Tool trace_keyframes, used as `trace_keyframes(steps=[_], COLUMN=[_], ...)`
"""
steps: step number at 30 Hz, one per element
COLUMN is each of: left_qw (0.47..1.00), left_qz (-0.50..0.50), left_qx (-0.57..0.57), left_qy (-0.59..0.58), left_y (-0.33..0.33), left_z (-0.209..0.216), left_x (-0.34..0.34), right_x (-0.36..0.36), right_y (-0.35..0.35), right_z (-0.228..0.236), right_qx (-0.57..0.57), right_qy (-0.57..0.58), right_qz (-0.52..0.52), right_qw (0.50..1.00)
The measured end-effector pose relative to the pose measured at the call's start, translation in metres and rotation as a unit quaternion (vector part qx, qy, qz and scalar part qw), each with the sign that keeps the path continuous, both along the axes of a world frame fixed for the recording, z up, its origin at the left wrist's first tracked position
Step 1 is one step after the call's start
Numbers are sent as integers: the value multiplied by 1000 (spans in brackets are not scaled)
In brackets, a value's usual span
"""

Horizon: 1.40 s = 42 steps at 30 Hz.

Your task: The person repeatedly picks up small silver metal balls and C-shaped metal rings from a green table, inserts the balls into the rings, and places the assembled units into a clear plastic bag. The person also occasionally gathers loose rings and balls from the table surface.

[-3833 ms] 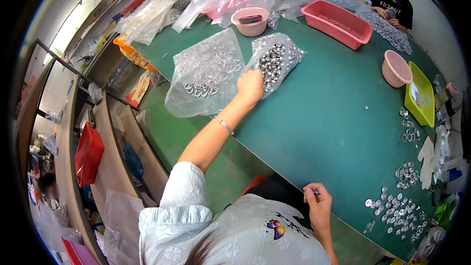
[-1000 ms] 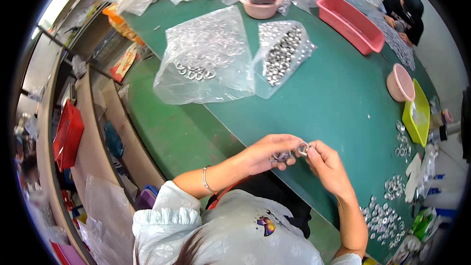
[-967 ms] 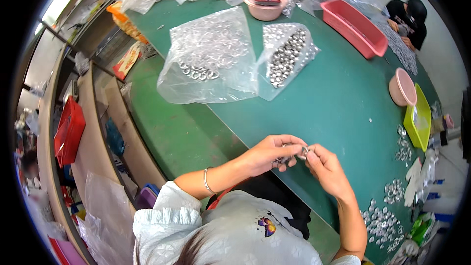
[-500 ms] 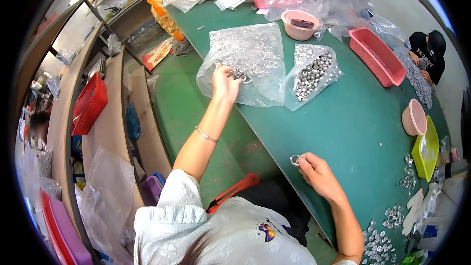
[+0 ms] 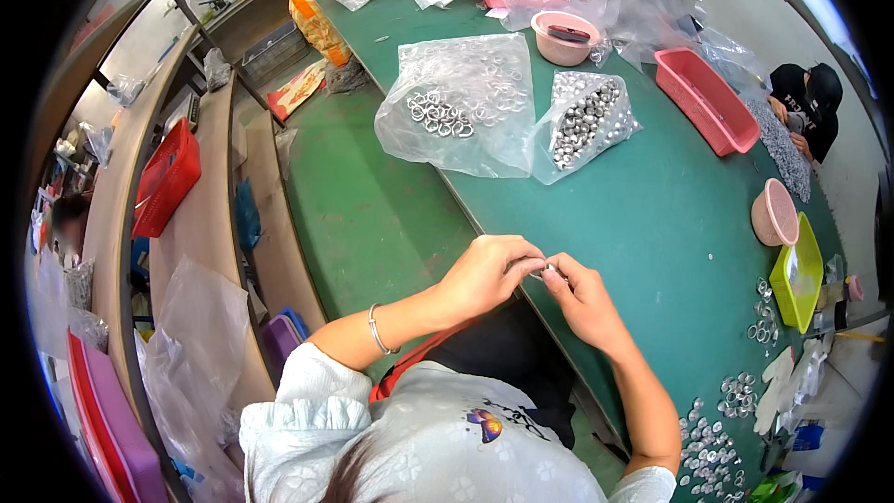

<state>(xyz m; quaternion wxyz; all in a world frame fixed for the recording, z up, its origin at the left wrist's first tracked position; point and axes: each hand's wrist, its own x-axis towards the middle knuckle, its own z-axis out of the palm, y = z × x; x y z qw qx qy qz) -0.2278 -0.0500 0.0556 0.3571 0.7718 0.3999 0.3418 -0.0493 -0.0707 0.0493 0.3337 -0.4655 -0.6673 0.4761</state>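
Over the near edge of the green table, my left hand (image 5: 492, 272) and my right hand (image 5: 589, 305) meet fingertip to fingertip. Pinched between them is a small silver metal ring (image 5: 538, 273), mostly covered by the fingers. Whether more than one piece is in the grip I cannot tell. Further up the table lies an open clear plastic bag (image 5: 484, 154) of silver rings (image 5: 442, 116). Beside it, to the right, another clear bag (image 5: 555, 168) holds shiny round metal pieces (image 5: 587, 126).
A pink bowl (image 5: 562, 51), a pink tray (image 5: 703, 112), a second pink bowl (image 5: 771, 214) and a yellow-green basket (image 5: 788, 293) stand on the table. Loose metal pieces (image 5: 710, 456) lie at the lower right. Shelves (image 5: 209, 251) line the left. A person (image 5: 808, 107) works at the far right.
My left hand has left the bag of rings and come down to my right hand. My right hand has shifted slightly up and left, and the ring is now between both hands.
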Motion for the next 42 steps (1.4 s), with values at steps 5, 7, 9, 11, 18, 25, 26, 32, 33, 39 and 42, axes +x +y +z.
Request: trace_keyframes(steps=[5,7,9,11,18,25,26,32,33,39,42], left_qw=[996,957,921,898,983,975,985,974,962,874,858], left_qz=[39,54,35,34,34,22,27,-60,-86,-39,63], left_qx=[44,-205,-289,-321,100,-102,-28,-106,-178,-363,-371], left_qy=[-73,-196,-260,-299,-151,-198,-171,-189,-186,-322,-350], left_y=[-18,-19,-13,-10,-6,36,39,77,87,117,119], left_z=[-1,-1,1,6,27,39,39,37,40,29,8], left_x=[-2,-3,-4,-1,3,2,4,14,16,24,12], right_x=[0,-5,-6,-2,12,4,8,33,34,52,44], right_y=[-5,-11,-11,-4,13,41,46,66,68,81,92], right_z=[11,19,25,35,64,64,65,54,52,50,31], right_qx=[36,106,144,114,-69,77,-11,-284,-225,-201,-162], right_qy=[-51,-70,-114,-91,-9,-73,-41,158,130,126,31], right_qz=[13,-9,-14,3,115,35,54,69,55,-54,-91], right_qw=[998,992,983,989,991,994,998,943,964,970,982])
